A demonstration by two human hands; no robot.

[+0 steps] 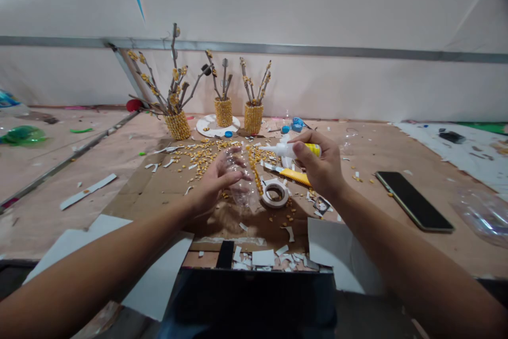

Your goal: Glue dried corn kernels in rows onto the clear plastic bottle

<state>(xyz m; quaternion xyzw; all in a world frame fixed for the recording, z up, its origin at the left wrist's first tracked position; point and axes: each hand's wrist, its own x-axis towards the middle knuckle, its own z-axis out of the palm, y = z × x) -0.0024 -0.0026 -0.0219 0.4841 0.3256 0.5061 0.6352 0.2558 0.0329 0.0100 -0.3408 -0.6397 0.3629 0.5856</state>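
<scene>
My left hand [226, 172] is closed around a clear plastic bottle piece [243, 185], which has a row of corn kernels [254, 170] stuck along its right edge. In my right hand [319, 162] is a small white glue bottle [283, 150] with a yellow label, held level, its nozzle pointing left at the top of the kernel row. Whether the nozzle touches the kernels I cannot tell. Beneath the hands lie a yellow utility knife [293, 175] and a roll of white tape [274, 193]. Loose corn kernels [200, 156] are scattered on the cardboard [154, 196].
Behind stand three kernel-covered pots with twigs, a left pot [177, 125], a middle pot [223, 112] and a right pot [253, 118]. A phone [415, 201] lies at right, beside a clear plastic bottle [486, 214]. White paper scraps [263, 258] litter the front edge.
</scene>
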